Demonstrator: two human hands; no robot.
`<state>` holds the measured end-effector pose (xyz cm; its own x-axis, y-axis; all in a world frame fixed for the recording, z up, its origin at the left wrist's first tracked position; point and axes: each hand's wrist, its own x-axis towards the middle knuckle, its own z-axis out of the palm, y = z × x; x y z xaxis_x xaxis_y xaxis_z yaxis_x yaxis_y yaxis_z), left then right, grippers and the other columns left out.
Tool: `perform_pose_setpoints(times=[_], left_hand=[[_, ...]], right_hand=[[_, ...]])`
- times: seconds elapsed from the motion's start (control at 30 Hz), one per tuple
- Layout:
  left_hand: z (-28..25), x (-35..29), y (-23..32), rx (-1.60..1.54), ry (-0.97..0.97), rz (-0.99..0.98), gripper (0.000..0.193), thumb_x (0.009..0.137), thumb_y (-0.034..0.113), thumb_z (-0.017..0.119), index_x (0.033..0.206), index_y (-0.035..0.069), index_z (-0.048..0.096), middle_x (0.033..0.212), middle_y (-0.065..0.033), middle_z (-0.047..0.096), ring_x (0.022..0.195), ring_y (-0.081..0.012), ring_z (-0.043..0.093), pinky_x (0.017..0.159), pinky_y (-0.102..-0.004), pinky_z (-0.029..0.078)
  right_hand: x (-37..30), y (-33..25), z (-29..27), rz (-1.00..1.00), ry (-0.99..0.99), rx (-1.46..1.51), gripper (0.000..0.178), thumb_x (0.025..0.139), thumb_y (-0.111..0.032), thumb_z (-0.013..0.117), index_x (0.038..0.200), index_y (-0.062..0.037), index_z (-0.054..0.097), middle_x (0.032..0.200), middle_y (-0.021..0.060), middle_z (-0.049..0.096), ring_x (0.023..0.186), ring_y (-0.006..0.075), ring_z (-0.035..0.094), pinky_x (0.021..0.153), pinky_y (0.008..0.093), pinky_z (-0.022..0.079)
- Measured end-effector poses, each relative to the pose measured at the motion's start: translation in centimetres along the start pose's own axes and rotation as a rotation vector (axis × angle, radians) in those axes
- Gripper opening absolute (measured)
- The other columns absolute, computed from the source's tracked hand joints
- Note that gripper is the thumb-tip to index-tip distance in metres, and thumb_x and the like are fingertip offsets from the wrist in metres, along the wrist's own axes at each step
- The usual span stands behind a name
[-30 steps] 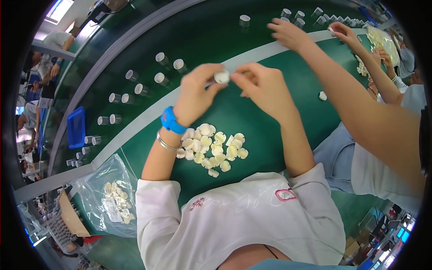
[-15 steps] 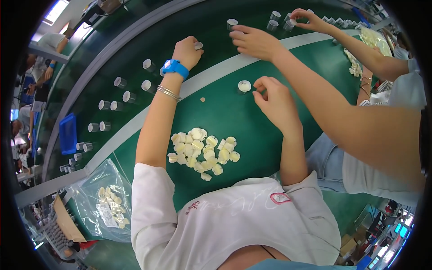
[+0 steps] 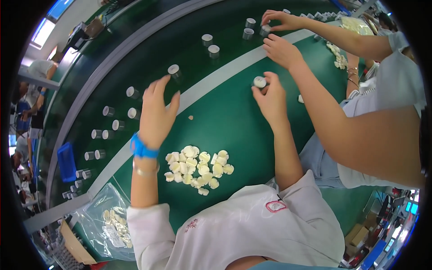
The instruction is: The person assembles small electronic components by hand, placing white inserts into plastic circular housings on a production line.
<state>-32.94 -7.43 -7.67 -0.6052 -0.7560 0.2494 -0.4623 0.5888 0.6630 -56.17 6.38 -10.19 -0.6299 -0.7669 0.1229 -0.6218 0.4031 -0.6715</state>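
Note:
My left hand (image 3: 156, 110), with a blue band at its wrist, is open over the edge of the dark belt. Its fingers are apart, and the fingertips are close to a small clear cylinder with a white top (image 3: 173, 69). Over the green table, my right hand (image 3: 272, 96) pinches a small round cup with a white top (image 3: 259, 82) between thumb and fingers. A loose pile of cream-coloured round pieces (image 3: 198, 166) lies on the table in front of me. One small tan piece (image 3: 191, 117) lies apart from it.
Several similar cylinders (image 3: 118, 124) stand along the belt (image 3: 148, 49). A pale rail (image 3: 211, 83) divides belt from table. At right, a co-worker's hands (image 3: 284, 50) reach over the belt. Left are a blue tray (image 3: 66, 163) and a clear bag of cream pieces (image 3: 101, 216).
My left hand has let go of a cylinder on the belt and drawn back toward me, opening. My right hand has closed on the cup that stood beside it on the table.

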Motion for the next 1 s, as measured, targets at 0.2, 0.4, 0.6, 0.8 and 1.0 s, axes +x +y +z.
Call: perform_pose_setpoints(times=[0.2, 0.4, 0.6, 0.8, 1.0], left_hand=[[-3.5, -8.5, 4.7, 0.093, -0.297, -0.083, 0.082, 0.066, 0.033, 0.075, 0.133, 0.007, 0.035, 0.136, -0.0227, 0.029, 0.126, -0.0416, 0.026, 0.101, -0.0507, 0.023], [-1.3, -14.8, 7.4, 0.134, -0.340, -0.057, 0.099, 0.051, 0.044, 0.080, 0.135, 0.016, 0.035, 0.142, -0.0224, 0.018, 0.131, -0.0443, 0.015, 0.100, -0.0621, 0.006], [1.2, -16.6, 8.7, 0.267, -0.324, -0.089, 0.090, 0.055, 0.050, 0.075, 0.133, 0.023, 0.039, 0.142, -0.0184, 0.022, 0.131, -0.0394, 0.017, 0.097, -0.0689, 0.002], [3.5, -15.7, 8.6, 0.464, -0.242, -0.028, 0.077, 0.066, 0.056, 0.063, 0.133, 0.030, 0.037, 0.141, -0.0161, 0.027, 0.131, -0.0348, 0.021, 0.095, -0.0704, 0.001], [4.5, -14.4, 8.5, 0.617, -0.135, 0.183, 0.069, 0.068, 0.048, 0.066, 0.130, 0.041, 0.037, 0.138, -0.0059, 0.033, 0.129, -0.0287, 0.027, 0.095, -0.0687, 0.011]], right_hand=[[1.3, 1.1, -0.7, 0.191, 0.142, -0.031, 0.048, 0.073, -0.010, 0.068, 0.112, 0.0045, 0.045, 0.095, 0.0143, 0.060, 0.062, 0.0155, 0.057, 0.061, 0.0304, 0.048], [0.8, 2.1, -2.3, -0.167, 0.362, -0.534, 0.052, 0.071, -0.020, 0.072, 0.106, 0.0062, 0.046, 0.092, 0.0150, 0.056, 0.070, 0.0211, 0.058, 0.066, 0.0326, 0.047], [-6.0, -4.1, -4.1, -0.252, -0.788, 0.241, 0.022, 0.073, -0.010, 0.068, 0.090, -0.0036, 0.056, 0.093, 0.0088, 0.049, 0.084, 0.0232, 0.052, 0.073, 0.0311, 0.045], [-8.3, -4.3, -5.0, -0.391, -0.888, 0.085, 0.034, 0.064, -0.016, 0.075, 0.090, -0.0054, 0.056, 0.088, 0.0066, 0.049, 0.082, 0.0240, 0.052, 0.070, 0.0326, 0.043], [-10.0, -4.6, -4.7, -0.435, -0.739, -0.096, 0.039, 0.062, -0.024, 0.075, 0.087, -0.0050, 0.054, 0.087, 0.0082, 0.051, 0.079, 0.0286, 0.051, 0.070, 0.0369, 0.043]])
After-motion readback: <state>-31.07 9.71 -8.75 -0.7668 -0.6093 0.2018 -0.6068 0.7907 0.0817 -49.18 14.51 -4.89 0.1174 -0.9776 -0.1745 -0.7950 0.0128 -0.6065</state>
